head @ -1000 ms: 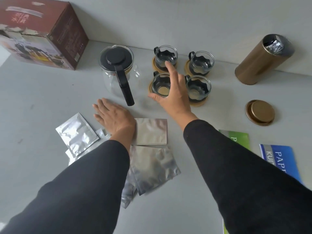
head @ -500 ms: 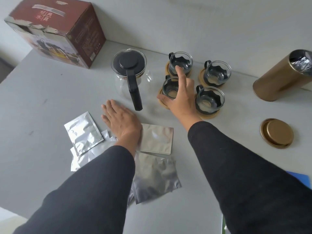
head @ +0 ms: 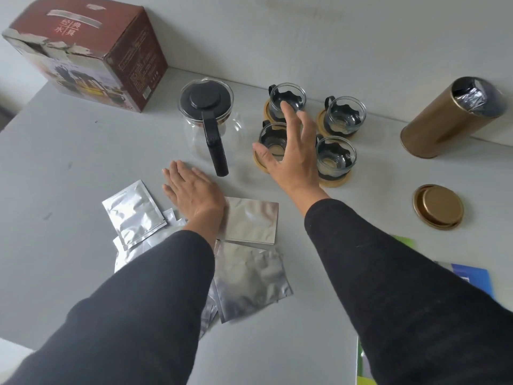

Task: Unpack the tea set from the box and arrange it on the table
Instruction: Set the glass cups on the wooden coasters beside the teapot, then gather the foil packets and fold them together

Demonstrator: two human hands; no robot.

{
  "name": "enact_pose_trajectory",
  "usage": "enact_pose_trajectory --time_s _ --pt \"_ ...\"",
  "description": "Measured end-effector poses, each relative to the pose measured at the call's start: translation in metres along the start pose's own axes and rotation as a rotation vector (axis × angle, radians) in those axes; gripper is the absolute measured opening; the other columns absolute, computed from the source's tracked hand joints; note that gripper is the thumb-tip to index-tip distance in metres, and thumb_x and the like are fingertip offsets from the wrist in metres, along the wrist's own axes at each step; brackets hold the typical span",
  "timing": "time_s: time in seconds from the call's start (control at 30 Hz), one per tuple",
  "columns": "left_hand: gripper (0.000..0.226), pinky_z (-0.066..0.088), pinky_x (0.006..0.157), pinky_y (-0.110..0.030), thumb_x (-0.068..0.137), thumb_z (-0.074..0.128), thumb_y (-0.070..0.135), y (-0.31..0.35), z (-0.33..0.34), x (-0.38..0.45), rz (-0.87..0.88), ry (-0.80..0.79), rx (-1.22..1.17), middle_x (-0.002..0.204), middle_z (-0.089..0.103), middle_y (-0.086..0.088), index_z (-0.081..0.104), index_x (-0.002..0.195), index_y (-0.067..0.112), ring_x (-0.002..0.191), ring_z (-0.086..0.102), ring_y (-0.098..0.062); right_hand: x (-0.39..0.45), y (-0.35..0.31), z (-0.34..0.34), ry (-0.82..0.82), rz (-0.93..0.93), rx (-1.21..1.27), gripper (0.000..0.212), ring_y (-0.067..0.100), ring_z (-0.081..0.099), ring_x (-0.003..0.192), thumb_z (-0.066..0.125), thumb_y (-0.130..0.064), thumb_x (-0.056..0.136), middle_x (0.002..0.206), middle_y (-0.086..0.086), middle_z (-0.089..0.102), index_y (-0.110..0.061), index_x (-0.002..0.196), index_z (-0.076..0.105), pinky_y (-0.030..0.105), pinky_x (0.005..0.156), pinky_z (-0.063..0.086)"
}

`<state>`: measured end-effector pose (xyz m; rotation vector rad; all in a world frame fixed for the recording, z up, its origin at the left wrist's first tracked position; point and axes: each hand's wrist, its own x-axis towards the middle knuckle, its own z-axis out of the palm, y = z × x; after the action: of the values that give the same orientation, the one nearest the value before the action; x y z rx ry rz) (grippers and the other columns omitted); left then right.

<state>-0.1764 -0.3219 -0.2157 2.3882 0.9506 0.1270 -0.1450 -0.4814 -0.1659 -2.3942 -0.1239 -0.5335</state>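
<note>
Tea set out on the table, both my hands spread and holding nothing.

My right hand (head: pixel 294 157) hung over the four glass cups, fingers straight and fanned wide, gripping none of them; whether the thumb touched the near-left cup (head: pixel 273 140) I could not tell. That cup, the far-left cup (head: pixel 288 100), the far-right cup (head: pixel 345 116) and the near-right cup (head: pixel 336 157) each stood upright on a round wooden coaster, in a close square. Just left of them stood the glass teapot (head: pixel 211 118), black lid on, handle pointing toward me. My left hand (head: pixel 194 194) lay flat, fingers straight and together, on the grey table (head: pixel 69 162), its heel over the foil sachets (head: pixel 133 209). The red box (head: pixel 91 51) sat at the far left corner, well apart from the cups.
</note>
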Motion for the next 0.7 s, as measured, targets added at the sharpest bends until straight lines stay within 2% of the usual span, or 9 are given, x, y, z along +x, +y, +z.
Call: enact_pose_trajectory --time_s 0.1,0.27,0.37,0.43,0.53,0.6,0.7 --pt "0.051 -0.003 0.120 -0.036 0.102 0.020 0.023 -0.001 -0.011 0.002 0.011 -0.072 -0.070 0.159 0.011 -0.003 0.017 0.150 0.006 0.148 0.000 -0.018 -0.009 -0.014 -0.010 0.056 -0.022 0.008 0.061 0.034 0.042 0.125 0.057 -0.038 0.088 0.133 0.023 0.041 -0.011 0.140 0.040 0.036 0.100 0.042" --pt "0.046 0.021 0.114 -0.033 0.101 0.027 0.017 -0.004 -0.042 0.012 0.006 -0.159 -0.234 0.149 0.029 -0.015 0.031 0.143 0.000 0.137 0.031 -0.028 -0.041 -0.039 -0.024 0.106 0.026 -0.026 0.054 0.030 0.049 0.111 0.049 -0.034 0.089 0.120 0.019 0.049 -0.006 0.135 0.046 0.033 0.094 0.045" --pt "0.047 0.021 0.114 -0.036 0.101 0.027 0.023 -0.017 -0.071 0.017 0.067 -0.211 -0.194 0.149 0.030 -0.014 0.033 0.143 0.002 0.138 0.030 -0.028 -0.075 -0.059 -0.031 0.091 0.142 -0.090 0.050 0.030 0.050 0.110 0.051 -0.033 0.089 0.116 0.018 0.051 -0.006 0.131 0.049 0.035 0.091 0.046" --pt "0.047 0.021 0.115 -0.042 0.100 0.028 0.027 -0.032 -0.090 0.021 0.129 -0.215 -0.106 0.150 0.030 -0.010 0.037 0.142 0.007 0.140 0.027 -0.027 -0.096 -0.074 -0.034 -0.037 0.356 -0.102 0.051 0.031 0.045 0.119 0.054 -0.035 0.090 0.126 0.016 0.046 -0.012 0.134 0.045 0.042 0.095 0.043" --pt "0.050 0.010 0.116 -0.050 0.099 0.027 0.036 -0.060 -0.117 0.024 0.205 -0.253 0.104 0.155 0.020 -0.006 0.038 0.143 0.015 0.146 0.007 -0.021 -0.127 -0.094 -0.036 -0.295 0.708 -0.099 0.065 0.032 0.030 0.132 0.053 -0.051 0.086 0.143 0.011 0.029 -0.027 0.141 0.030 0.049 0.105 0.034" --pt "0.053 0.005 0.115 -0.055 0.098 0.028 0.045 -0.080 -0.132 0.021 0.203 -0.332 0.179 0.158 0.008 -0.007 0.032 0.145 0.021 0.147 -0.005 -0.022 -0.144 -0.106 -0.035 -0.420 0.800 -0.060 0.082 0.031 0.018 0.139 0.058 -0.062 0.077 0.150 0.007 0.015 -0.037 0.144 0.018 0.054 0.109 0.029" --pt "0.065 0.007 0.114 -0.057 0.093 0.032 0.058 -0.106 -0.139 0.014 0.172 -0.447 0.214 0.159 -0.002 -0.009 0.023 0.149 0.026 0.146 -0.009 -0.027 -0.164 -0.120 -0.031 -0.602 0.790 -0.042 0.110 0.032 0.000 0.145 0.073 -0.066 0.062 0.156 0.002 -0.005 -0.045 0.146 0.005 0.056 0.113 0.020"
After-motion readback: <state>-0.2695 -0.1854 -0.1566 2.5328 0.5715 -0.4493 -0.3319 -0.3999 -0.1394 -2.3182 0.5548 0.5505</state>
